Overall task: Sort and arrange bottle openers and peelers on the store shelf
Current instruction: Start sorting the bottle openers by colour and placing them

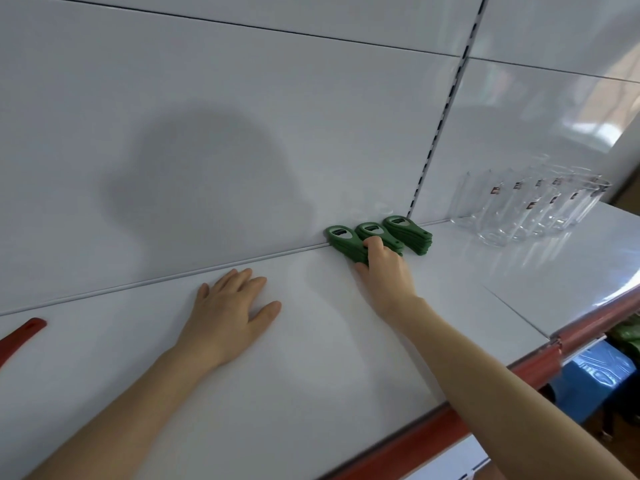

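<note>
Three stacks of flat green plastic bottle openers (408,233) sat at the back edge of the white metal shelf (311,358), heads against the back panel and handles pointing toward the front edge. The right hand (384,268) gripped the leftmost stack (341,237) with curled fingers. The left hand (228,306) lay flat on the shelf, fingers spread.

Shelf (311,358): white, smooth, soft sheen, looks like painted metal.
Back panel (242,98), 12 o'clock: white, smooth, faintly glossy.
Bottle openers (341,237): green matt plastic with shiny metal insets.
Glasses (526,209), 2 o'clock: clear, glossy.
Edge strip (433,441), 5 o'clock: red, glossy plastic.
Red handle (20,336), 9 o'clock: smooth plastic.
</note>
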Available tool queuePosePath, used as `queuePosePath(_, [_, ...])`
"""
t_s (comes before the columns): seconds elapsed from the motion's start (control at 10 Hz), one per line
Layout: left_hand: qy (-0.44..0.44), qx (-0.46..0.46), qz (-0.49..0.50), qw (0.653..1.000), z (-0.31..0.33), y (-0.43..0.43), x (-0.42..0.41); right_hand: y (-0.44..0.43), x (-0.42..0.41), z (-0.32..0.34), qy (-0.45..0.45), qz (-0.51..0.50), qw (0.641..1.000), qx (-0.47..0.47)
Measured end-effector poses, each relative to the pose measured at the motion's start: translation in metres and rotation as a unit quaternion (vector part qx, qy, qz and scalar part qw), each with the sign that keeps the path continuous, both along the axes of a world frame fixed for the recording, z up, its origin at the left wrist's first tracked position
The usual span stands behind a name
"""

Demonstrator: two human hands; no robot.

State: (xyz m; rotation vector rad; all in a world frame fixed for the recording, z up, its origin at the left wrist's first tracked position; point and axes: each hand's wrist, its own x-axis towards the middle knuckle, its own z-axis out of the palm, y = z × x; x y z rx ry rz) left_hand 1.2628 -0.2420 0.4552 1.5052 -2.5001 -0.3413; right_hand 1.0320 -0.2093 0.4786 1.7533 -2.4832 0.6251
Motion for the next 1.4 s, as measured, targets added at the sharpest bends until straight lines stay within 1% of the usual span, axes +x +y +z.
queuePosePath(0.1, [-0.005, -0.001, -0.001, 1.0, 0.0, 0.0, 0.0, 0.001, 0.001, 0.001, -0.002, -0.001, 1.0, -0.005])
queuePosePath(0.2, [-0.004, 0.0, -0.001, 1.0, 0.001, 0.001, 0.0, 0.002, 0.001, 0.005, -0.004, -0.014, 0.999, -0.031])
queuePosePath(0.3, [-0.009, -0.001, 0.0, 1.0, 0.001, 0.0, 0.0, 0.0, -0.002, 0.007, 0.023, -0.001, 0.998, -0.059])
queuePosePath(0.4, [-0.015, -0.004, -0.003, 1.0, 0.0, -0.001, 0.0, -0.002, -0.006, 0.006, 0.021, 0.01, 0.997, -0.079])
queuePosePath(0.6, [-0.001, -0.002, -0.004, 1.0, 0.0, 0.0, 0.0, 0.0, -0.013, 0.012, -0.061, 0.026, 0.983, -0.171])
queuePosePath(0.7, [-0.001, -0.004, -0.006, 1.0, -0.001, -0.001, 0.0, -0.004, -0.025, 0.016, -0.084, -0.007, 0.979, -0.188])
queuePosePath(0.8, [-0.006, -0.003, -0.004, 1.0, -0.002, -0.001, 0.0, -0.007, -0.04, 0.017, -0.098, -0.055, 0.978, -0.175])
queuePosePath(1.0, [-0.002, -0.01, -0.003, 1.0, -0.001, -0.001, 0.001, -0.008, -0.05, 0.013, -0.114, -0.087, 0.977, -0.159])
queuePosePath(1.4, [-0.001, -0.025, 0.001, 1.0, -0.003, -0.002, 0.0, -0.005, -0.053, 0.008, -0.098, -0.082, 0.984, -0.12])
